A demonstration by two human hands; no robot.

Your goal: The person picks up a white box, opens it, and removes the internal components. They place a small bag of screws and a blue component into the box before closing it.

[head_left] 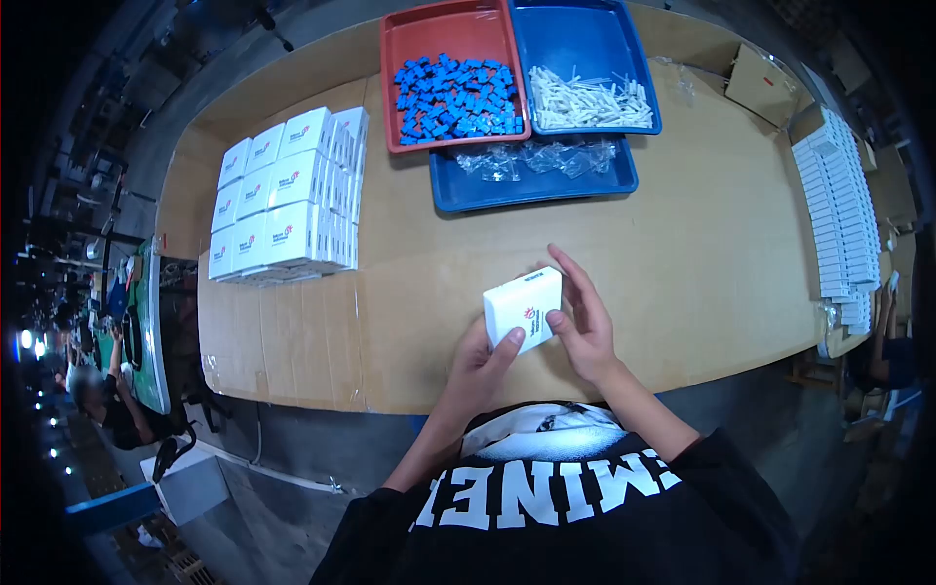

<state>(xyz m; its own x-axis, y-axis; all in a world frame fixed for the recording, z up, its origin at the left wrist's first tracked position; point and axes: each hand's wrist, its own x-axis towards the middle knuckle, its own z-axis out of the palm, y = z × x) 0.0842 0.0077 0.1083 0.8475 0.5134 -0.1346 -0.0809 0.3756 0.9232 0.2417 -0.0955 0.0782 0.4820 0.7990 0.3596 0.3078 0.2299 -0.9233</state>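
A small white box (517, 304) with a red logo and dark print is held above the cardboard-covered table, near its front edge. My left hand (480, 361) grips its lower left side, the thumb on the printed face. On the right side, my right hand (585, 327) has its thumb against the same face and its fingers stretched up beside the box. Beyond the hands stand a red tray (390, 97) of blue pieces (458, 97), a blue tray (575, 49) of white pieces (590, 100) and a lower blue tray (536, 193) with clear plastic bags (497, 163).
Stacked white boxes (292, 195) stand at the left of the table (409, 341). Rows of white boxes (838, 210) line the right edge. A brown carton piece (760, 86) is at the back right. Another person (107, 405) is at far left.
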